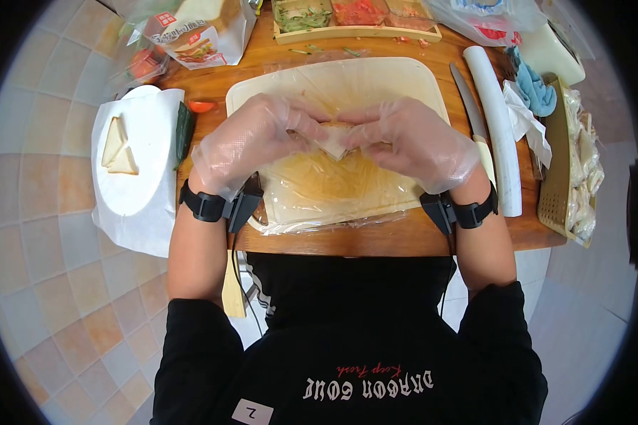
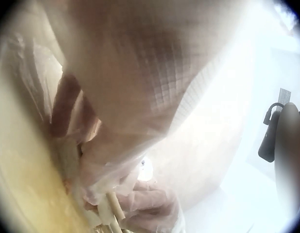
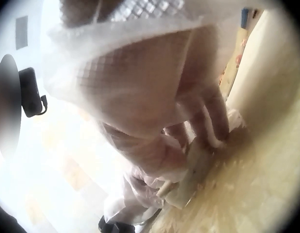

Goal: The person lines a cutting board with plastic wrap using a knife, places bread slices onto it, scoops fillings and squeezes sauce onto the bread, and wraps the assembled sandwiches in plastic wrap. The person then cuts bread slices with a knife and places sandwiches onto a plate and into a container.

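Note:
Over the cutting board (image 1: pixel 397 78), both hands wear clear plastic gloves and meet at a small triangular sandwich (image 1: pixel 333 147). My left hand (image 1: pixel 252 138) grips its left side with curled fingers and thumb. From the other side my right hand (image 1: pixel 422 138) pinches it. Two pale bread layers of the sandwich (image 2: pixel 116 206) show edge-on in the left wrist view. In the right wrist view the sandwich (image 3: pixel 193 167) is low over the board, fingers bent around it; much of it is hidden by the hands. Clear plastic wrap (image 1: pixel 326 180) lies wrinkled across the board.
At left, two bread triangles (image 1: pixel 113 145) lie on a paper-covered white plate (image 1: pixel 138 195), beside a cucumber (image 1: pixel 184 131). A knife (image 1: pixel 468 99) and a white roll (image 1: pixel 496 134) lie at right, near a basket (image 1: pixel 554 191) of wrapped items. A compartmented tray (image 1: pixel 354 32) stands behind.

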The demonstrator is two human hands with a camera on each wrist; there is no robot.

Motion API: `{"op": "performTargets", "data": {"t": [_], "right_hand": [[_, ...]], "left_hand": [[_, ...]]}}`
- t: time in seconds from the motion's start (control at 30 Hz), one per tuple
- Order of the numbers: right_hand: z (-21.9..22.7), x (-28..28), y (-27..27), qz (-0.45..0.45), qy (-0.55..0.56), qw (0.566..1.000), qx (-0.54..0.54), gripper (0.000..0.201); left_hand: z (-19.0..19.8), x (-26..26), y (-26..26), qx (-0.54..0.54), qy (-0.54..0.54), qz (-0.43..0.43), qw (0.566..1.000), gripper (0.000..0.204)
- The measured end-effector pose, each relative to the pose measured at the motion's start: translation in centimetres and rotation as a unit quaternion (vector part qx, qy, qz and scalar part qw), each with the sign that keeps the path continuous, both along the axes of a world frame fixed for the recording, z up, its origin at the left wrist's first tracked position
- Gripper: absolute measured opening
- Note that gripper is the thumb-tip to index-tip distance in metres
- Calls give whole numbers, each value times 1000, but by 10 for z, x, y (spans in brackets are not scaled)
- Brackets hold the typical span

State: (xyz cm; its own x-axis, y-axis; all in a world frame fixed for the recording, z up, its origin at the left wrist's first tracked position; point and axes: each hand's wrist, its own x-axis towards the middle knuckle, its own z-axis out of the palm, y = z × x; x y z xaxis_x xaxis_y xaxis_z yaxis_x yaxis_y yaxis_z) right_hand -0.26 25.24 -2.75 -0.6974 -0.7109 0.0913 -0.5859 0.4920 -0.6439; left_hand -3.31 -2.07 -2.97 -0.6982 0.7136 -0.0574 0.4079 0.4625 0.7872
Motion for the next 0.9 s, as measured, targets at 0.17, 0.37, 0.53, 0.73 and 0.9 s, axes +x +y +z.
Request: {"op": "performTargets", "data": {"t": [0.17, 0.37, 0.53, 0.73, 0.9], "right_hand": [[5, 3, 0, 1, 85, 996, -27, 31], [0, 1, -2, 14, 120, 990, -67, 34], [0, 1, -3, 21, 153, 988, -14, 27], [6, 5, -5, 6, 39, 999, 23, 34], [5, 8, -5, 7, 69, 997, 41, 35]], "left_hand": [[4, 2, -3, 8, 53, -13, 998, 29], [8, -1, -7, 38, 118, -31, 992, 34], [3, 0, -5, 33, 107, -40, 993, 32], [1, -2, -6, 41, 130, -74, 988, 31], [0, -2, -4, 33, 150, -82, 985, 32]]}}
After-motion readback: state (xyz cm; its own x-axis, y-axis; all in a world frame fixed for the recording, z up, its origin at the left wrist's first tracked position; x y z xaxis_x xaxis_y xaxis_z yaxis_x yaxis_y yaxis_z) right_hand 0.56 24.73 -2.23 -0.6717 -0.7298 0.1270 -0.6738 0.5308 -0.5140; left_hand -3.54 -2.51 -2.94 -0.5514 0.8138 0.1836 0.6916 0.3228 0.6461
